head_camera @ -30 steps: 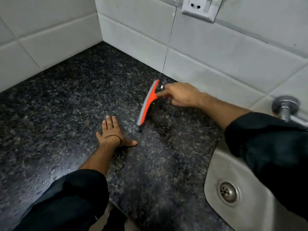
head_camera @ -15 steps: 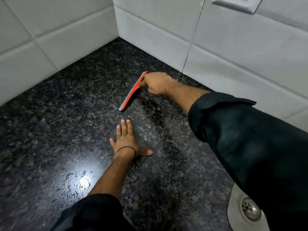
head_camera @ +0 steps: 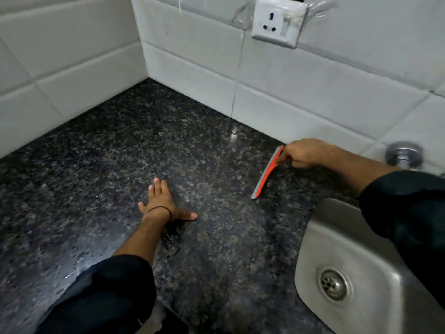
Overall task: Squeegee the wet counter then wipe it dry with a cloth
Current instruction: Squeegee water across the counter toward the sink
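**Squeegee on the counter beside the sink**

Head view: the right hand (head_camera: pixel 302 153) is clamped on the handle of the orange-and-grey squeegee (head_camera: pixel 266 173), near the back wall. The blade rests edge-down on the dark speckled counter (head_camera: pixel 115 145), running from the hand toward the near corner of the steel sink (head_camera: pixel 313 239). The left hand (head_camera: pixel 161 201) lies flat on the counter, fingers stretched and together, thumb spread out to the side, holding nothing, well apart from the squeegee. A thin black band circles that wrist. The counter shines wet at the lower left. On the tiled wall above sits a white socket (head_camera: pixel 279 22); a metal tap fitting (head_camera: pixel 403 155) shows blurred at the right. No cloth is in view.
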`<state>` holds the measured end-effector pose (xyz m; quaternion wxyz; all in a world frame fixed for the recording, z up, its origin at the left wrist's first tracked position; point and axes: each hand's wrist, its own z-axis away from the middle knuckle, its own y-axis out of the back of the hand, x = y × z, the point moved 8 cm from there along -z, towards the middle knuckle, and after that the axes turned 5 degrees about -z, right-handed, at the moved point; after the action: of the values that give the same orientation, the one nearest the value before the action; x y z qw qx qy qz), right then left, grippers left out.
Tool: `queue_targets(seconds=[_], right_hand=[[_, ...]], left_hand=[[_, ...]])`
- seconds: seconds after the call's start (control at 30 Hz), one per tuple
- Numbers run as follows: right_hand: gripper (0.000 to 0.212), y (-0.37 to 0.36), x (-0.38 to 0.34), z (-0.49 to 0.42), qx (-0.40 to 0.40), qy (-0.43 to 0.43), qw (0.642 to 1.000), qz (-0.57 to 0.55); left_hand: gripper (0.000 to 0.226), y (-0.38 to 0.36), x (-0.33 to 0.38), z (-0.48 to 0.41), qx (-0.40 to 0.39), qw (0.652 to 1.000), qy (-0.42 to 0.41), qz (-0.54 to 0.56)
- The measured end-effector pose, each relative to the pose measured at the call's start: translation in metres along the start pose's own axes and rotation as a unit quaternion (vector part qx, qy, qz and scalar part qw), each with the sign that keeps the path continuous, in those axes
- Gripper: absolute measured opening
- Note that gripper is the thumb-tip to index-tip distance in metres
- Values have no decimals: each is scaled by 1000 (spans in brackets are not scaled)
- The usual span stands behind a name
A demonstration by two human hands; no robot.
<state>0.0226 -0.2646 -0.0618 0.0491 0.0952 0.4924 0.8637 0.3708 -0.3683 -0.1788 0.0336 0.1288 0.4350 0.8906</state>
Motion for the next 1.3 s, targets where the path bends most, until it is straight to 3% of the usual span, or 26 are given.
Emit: queue_targets(seconds=[0.07,0.2,0.33,0.43,0.63,0.77,0.93,1.1,1.3], right_hand=[[33,-21,32,30,-9,-51,999,-4],[43,-46,59,79,-40,-76,996,-21],[44,-42,72,102,-61,-93,994,3],[48,-19,74,89,-12,-93,995,-32],[67,40,15,-3,94,32,992,-79],[47,79,-45,-52,166,56,981,-80],[47,98,-95,-127,219,75,973,9],[35,90,-116,-156,190,42,979,55],[25,59,-78,-133,153,9,988,-9]], left_hand=[[148,1,9,3,-13,1000,12,-9],[134,0,48,9,3,999,-25,-36],[140,-18,86,21,1,995,-66,-69],[145,-22,96,21,-3,994,-55,-98],[157,-23,94,6,-67,992,-41,-99],[160,-26,97,0,-61,993,-47,-87],[161,-30,93,-10,-45,995,-68,-61],[162,-32,88,-19,-44,996,-64,-52],[162,-30,85,-17,-33,996,-76,-44]])
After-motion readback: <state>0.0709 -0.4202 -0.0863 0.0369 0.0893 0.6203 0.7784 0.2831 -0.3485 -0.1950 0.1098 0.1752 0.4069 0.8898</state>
